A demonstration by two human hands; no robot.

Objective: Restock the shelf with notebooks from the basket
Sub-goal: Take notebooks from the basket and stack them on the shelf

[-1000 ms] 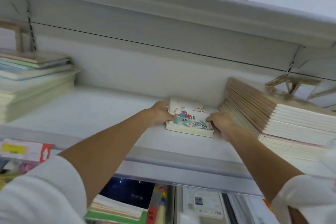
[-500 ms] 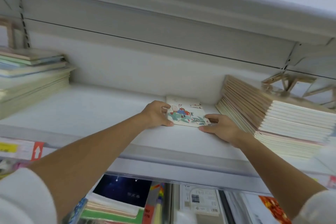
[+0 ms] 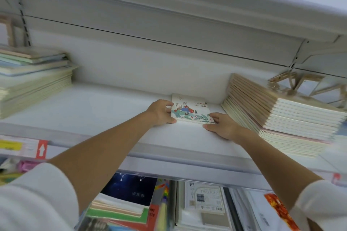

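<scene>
A small stack of notebooks with an illustrated cream cover marked ENGLISH lies flat on the white shelf, toward the back. My left hand grips its left edge, fingers curled over the top and thumb at the front corner. My right hand rests at the front right corner, its fingers touching the stack's edge and the palm low on the shelf. No basket is in view.
A tall slanted stack of cream notebooks stands just right of my right hand. Another pile of pastel notebooks sits at the shelf's left end. Wooden frames stand behind the right stack. Books fill the shelf below.
The notebooks have slid back and lie flat on the shelf. My right hand has dropped from the right edge to the front right corner, and my left hand stays on the left edge.
</scene>
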